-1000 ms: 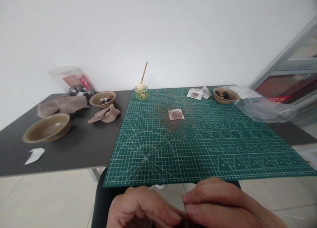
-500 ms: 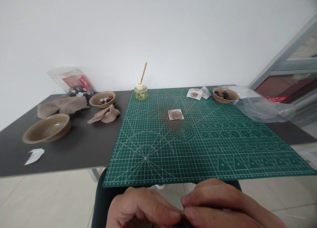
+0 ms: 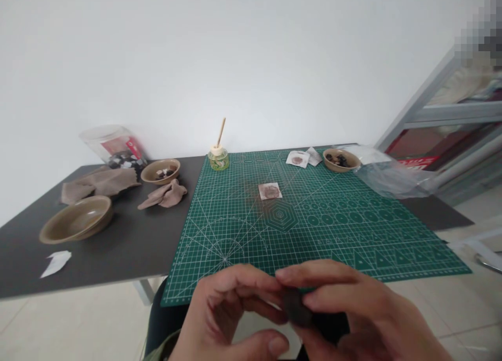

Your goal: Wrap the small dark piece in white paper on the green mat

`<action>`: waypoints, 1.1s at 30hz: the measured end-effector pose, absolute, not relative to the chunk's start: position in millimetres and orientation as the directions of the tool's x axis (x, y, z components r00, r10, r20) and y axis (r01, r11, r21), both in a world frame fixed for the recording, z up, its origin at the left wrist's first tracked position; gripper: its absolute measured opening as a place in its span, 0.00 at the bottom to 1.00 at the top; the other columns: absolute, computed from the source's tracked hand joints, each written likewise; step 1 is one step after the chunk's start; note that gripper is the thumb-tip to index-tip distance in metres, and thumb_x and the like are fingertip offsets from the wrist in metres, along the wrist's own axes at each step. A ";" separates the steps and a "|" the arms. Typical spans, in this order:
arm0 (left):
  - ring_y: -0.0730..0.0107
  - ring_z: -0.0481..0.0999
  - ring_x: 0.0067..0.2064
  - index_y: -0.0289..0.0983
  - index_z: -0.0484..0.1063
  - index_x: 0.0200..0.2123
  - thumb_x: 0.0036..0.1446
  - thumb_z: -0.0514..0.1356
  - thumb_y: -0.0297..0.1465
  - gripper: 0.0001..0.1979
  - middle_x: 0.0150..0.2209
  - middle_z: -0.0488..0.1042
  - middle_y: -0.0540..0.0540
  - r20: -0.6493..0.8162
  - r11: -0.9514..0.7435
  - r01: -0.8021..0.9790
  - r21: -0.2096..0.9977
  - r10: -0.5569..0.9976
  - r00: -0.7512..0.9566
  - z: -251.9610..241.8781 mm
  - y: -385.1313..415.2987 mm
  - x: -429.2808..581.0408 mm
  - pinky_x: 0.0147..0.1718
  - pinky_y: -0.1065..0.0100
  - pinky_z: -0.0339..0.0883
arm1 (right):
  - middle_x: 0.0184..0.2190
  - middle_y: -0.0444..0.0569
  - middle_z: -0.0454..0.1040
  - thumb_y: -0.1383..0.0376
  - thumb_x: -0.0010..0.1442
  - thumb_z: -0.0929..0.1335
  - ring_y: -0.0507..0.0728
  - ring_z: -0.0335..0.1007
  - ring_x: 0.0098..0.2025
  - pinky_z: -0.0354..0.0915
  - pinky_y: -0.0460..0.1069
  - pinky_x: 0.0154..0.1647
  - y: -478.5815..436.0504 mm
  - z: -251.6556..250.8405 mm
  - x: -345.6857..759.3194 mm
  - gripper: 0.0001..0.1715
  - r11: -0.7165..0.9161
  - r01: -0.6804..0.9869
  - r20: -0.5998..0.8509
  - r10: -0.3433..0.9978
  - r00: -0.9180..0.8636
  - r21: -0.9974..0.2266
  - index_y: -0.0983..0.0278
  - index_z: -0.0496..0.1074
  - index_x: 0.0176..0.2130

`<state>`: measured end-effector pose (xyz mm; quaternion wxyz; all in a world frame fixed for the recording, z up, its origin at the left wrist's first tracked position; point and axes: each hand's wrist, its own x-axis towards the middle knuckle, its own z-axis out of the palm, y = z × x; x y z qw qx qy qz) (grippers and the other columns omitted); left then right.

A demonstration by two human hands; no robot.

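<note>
A small dark brown, blocky lump [image 3: 297, 307] is between my two hands, low in the view and over the mat's front edge. My right hand [image 3: 349, 303] grips it with fingertips from the right. From the left, the curled fingertips of my left hand [image 3: 235, 309] press on its left end, while the left thumb hangs apart below. Part of the lump is covered by fingers. Beyond the hands, a white square of paper with a brown smudge [image 3: 270, 190] lies on the green cutting mat [image 3: 243, 225].
Left on the dark table [image 3: 129, 251] are a wide bowl [image 3: 78, 220], a small bowl of pieces [image 3: 160, 172], brown cloths [image 3: 167, 195], a clear bag [image 3: 117, 148] and a paper scrap [image 3: 56, 263]. A stick stands in a jar [image 3: 218, 158]. Right: bowl of dark pieces [image 3: 340, 160], smudged papers [image 3: 298, 159], plastic bag [image 3: 396, 178].
Both hands have risen in the view, bringing the dark lump into sight. My left thumb has come away from the fingers. The view has shifted slightly, so the table things sit lower.
</note>
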<state>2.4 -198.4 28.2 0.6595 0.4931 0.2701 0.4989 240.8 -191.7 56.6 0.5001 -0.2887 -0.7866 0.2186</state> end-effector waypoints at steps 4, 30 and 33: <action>0.62 0.94 0.44 0.44 0.87 0.54 0.73 0.72 0.37 0.10 0.48 0.92 0.45 0.226 -0.306 0.219 0.926 0.918 0.325 55.9 -156.8 -1.5 0.45 0.69 0.88 | 0.47 0.46 0.92 0.71 0.70 0.77 0.56 0.93 0.46 0.85 0.46 0.52 -153.1 71.6 258.8 0.13 0.743 0.476 0.732 0.630 -0.261 -0.470 0.56 0.76 0.49; 0.44 0.81 0.71 0.39 0.81 0.68 0.82 0.60 0.35 0.19 0.68 0.83 0.36 0.316 -0.782 0.540 0.311 0.621 0.718 -0.6 14.5 -9.8 0.70 0.40 0.80 | 0.36 0.45 0.80 0.60 0.72 0.78 0.54 0.69 0.32 0.61 0.50 0.37 50.8 6.6 283.0 0.10 0.697 0.494 0.363 0.703 -0.611 -0.519 0.65 0.84 0.46; 0.42 0.82 0.71 0.41 0.81 0.69 0.82 0.59 0.36 0.19 0.69 0.83 0.36 0.302 -0.770 0.547 0.329 0.635 0.711 -0.2 12.4 -8.8 0.71 0.38 0.79 | 0.37 0.45 0.80 0.63 0.71 0.78 0.54 0.70 0.33 0.61 0.50 0.38 49.0 6.3 278.7 0.07 0.698 0.499 0.316 0.694 -0.647 -0.513 0.64 0.85 0.47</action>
